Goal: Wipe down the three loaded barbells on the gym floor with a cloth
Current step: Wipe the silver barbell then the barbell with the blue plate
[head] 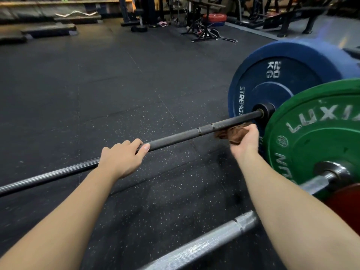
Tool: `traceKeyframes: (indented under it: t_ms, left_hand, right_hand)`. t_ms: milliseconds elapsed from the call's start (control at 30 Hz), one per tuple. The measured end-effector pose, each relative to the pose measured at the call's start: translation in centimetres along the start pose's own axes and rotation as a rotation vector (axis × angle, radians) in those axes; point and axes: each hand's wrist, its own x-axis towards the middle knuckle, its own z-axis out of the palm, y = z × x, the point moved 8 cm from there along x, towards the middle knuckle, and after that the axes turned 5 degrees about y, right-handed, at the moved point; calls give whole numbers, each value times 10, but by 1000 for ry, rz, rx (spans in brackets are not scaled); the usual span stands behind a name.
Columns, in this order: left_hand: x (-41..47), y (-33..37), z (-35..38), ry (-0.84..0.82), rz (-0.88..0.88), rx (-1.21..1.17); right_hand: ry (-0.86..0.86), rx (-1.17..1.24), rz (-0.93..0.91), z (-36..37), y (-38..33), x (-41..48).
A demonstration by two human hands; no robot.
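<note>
Dark barbell (175,136) lies on the black rubber floor (97,84) in the head view, with its blue plate (272,84) at your right. Your left hand (121,158) curls around the shaft. Your right hand (246,142) grips a brown cloth (231,133) and holds it against the shaft, close to the blue plate. A silver barbell (204,244) lies nearer to you, and a green plate (315,137) stands in front of the blue one.

dark bar (175,138): matt metal | cloth (231,133): brown fabric | floor (116,84): speckled rubber
</note>
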Motion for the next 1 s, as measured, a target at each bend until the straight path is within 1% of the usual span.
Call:
traceKeyframes:
  t_ms: [67,133,233,400,467,500,567,633,767,867,933,1000]
  left_hand:
    - [1,1,0,-7,3,4]
    - [1,2,0,-6,6,9]
    - [0,1,-1,6,6,12]
    - [-1,2,-1,-2,5,18]
    - [-1,2,-1,-3,12,22]
    - [-2,2,-1,1,14,22]
    - [-2,2,-1,4,17,21]
    - [-2,1,-1,2,17,14]
    - [-1,1,-1,4,19,13]
    - [-1,2,-1,-3,15,10]
    - [-1,2,-2,-13,14,6]
    - [-1,2,-2,-20,9,8]
  right_hand:
    - [67,66,-49,-18,-24,15]
    - [61,64,-70,-22,-33,18]
    - [-5,-47,-4,-9,-10,9]
    - [-187,-375,95,11,41,2]
    - [-194,-448,99,20,58,-19]
    - [-194,-441,109,25,67,-30]
    - [-188,-354,151,33,81,-44]
    - [-143,-293,157,33,83,-38]
    - [-36,-125,81,13,45,5]
    - [24,-28,-1,-5,2,8]
    - [47,-7,14,-9,-4,4]
    - [5,-79,57,-4,12,5]
